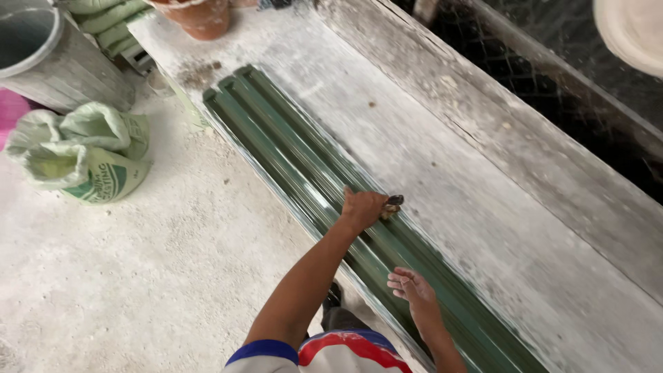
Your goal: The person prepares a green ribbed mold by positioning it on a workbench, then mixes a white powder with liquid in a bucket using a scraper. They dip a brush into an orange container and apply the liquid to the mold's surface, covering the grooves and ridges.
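You are brushing green paint onto a long ribbed metal strip [297,159], which is lying lengthwise along the near edge of a pale concrete ledge [442,159]. Your left hand [362,208] is clenching the handle of a small paintbrush [392,204], whose bristles are pressing on the far side of the strip about midway along it. Your right hand [409,284] is holding nothing, its fingers spreading loosely just over the strip nearer your body; whether it is touching the wet surface cannot be told.

The strip is looking glossy and green along its whole visible length, with paint feathering over onto the ledge on both sides, so the coating seems well advanced and the work appears to be at the stage of evening out the ribs. A further stroke would call for keeping the bristles running along the grooves and keeping the free hand off the fresh coat.

A rolled-down green sack [90,155] is sitting on the concrete floor [138,276] well to the left, with a grey ribbed bin [41,55] behind it and a terracotta pot [197,15] standing at the ledge's far end.
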